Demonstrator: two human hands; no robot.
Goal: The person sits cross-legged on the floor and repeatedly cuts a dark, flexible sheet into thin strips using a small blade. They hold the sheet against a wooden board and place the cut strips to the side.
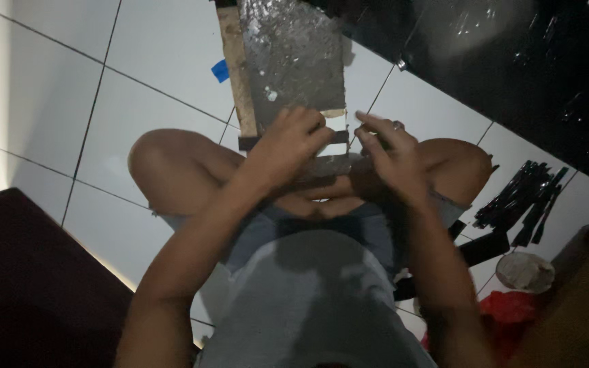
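Dark strip (335,136) lies across the near end of the grey board (294,61), w/ left hand (286,146) fingers pinching its left end and right hand (388,158) fingers curled at its right end. Best to keep it taut & level, both ends pressed evenly. Right of the board, a pile of black strips (523,201) on the floor (138,102).

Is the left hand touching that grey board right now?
Touching. The head view shows the left hand lying on the lower end of the grey board, fingers pressed against its surface with no gap.
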